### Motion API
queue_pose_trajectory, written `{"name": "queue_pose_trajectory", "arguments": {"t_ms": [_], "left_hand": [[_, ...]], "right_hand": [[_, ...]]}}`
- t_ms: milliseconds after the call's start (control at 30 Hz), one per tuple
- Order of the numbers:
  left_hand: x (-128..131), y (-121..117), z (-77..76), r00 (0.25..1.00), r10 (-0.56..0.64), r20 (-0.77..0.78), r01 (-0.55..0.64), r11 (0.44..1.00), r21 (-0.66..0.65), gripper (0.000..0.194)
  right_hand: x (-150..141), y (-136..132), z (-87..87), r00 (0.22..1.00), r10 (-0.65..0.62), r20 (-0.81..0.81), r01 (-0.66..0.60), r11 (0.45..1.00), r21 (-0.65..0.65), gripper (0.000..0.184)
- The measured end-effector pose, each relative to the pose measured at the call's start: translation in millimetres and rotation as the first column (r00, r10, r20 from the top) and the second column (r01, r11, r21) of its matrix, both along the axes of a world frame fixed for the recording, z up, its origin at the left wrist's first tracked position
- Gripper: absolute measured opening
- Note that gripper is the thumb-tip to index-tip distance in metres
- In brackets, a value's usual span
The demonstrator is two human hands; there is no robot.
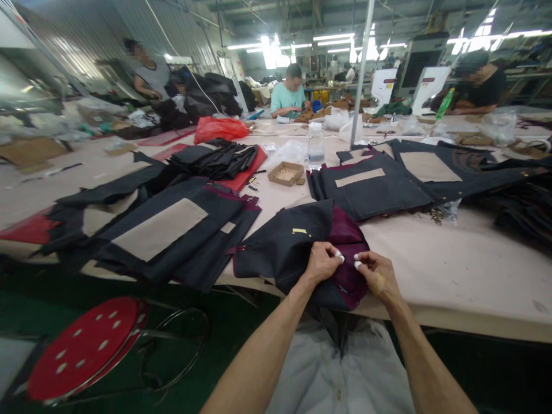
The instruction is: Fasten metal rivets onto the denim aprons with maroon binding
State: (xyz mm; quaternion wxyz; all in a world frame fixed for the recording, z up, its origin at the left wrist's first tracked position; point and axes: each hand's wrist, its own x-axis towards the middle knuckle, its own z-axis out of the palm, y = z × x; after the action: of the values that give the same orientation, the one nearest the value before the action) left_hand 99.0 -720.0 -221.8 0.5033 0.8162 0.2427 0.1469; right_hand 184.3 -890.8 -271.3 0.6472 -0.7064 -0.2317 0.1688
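"Looking at that long table (431, 259), what's lying there?"
"Dark cloth (276, 241), at the near edge in front of the person, maroon lining (345, 227) showing."
"And the hands?"
"Left hand (322, 261) and right hand (379, 273) are over the lining, near each other, thumbs drawn toward fingers. Whether either grips anything, I can't tell."
"Anything smaller?"
"White fingertip wraps (357, 264)."

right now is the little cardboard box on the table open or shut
Open: the cardboard box has no lid over its top, and small pale bits show inside.
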Motion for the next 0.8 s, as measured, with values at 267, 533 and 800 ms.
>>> {"name": "queue_pose_trajectory", "arguments": {"t_ms": [267, 533, 800], "left_hand": [[0, 0, -1.7, 1.000, 0.014, 0.020, -0.015, 1.000, 0.023, 0.006], [-1, -2, -1.7, 1.000, 0.014, 0.012, -0.014, 0.999, 0.049, 0.006], [-23, -9, -2.5, 0.997, 0.068, -0.026, -0.065, 0.992, 0.108, 0.009]], "right_hand": [[0, 5, 1.2, 0.998, 0.027, 0.057, -0.023, 0.997, -0.076, 0.028], [1, 9, 11.9, 0.997, 0.058, 0.053, -0.051, 0.990, -0.132, 0.031], [-17, 7, 4.4, 0.988, 0.096, 0.123, -0.077, 0.986, -0.150, 0.037]]}}
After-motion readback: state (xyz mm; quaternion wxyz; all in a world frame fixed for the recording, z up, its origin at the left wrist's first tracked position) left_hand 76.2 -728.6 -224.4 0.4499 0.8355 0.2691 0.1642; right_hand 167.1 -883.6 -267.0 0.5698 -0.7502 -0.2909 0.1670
